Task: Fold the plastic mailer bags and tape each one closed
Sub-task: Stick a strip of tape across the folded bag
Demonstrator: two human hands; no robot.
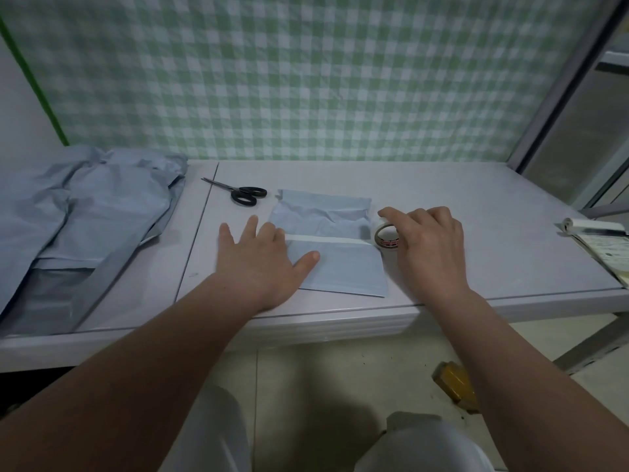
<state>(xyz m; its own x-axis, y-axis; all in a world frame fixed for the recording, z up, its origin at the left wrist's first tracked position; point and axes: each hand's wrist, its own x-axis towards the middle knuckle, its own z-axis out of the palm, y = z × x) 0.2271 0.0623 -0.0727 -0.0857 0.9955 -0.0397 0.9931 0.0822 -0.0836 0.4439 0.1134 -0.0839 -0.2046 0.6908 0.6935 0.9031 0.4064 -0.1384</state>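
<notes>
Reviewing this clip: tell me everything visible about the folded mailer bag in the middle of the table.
The folded mailer bag is pale blue-grey thin plastic, creased in its upper half and smooth in its lower half. It lies flat on the table, near the front edge. A strip of white tape runs across its middle, reaching the tape roll at its right edge. The left hand presses flat on its left side, over the tape's end. The right hand holds the roll. Scissors lie apart, behind and to its left.
</notes>
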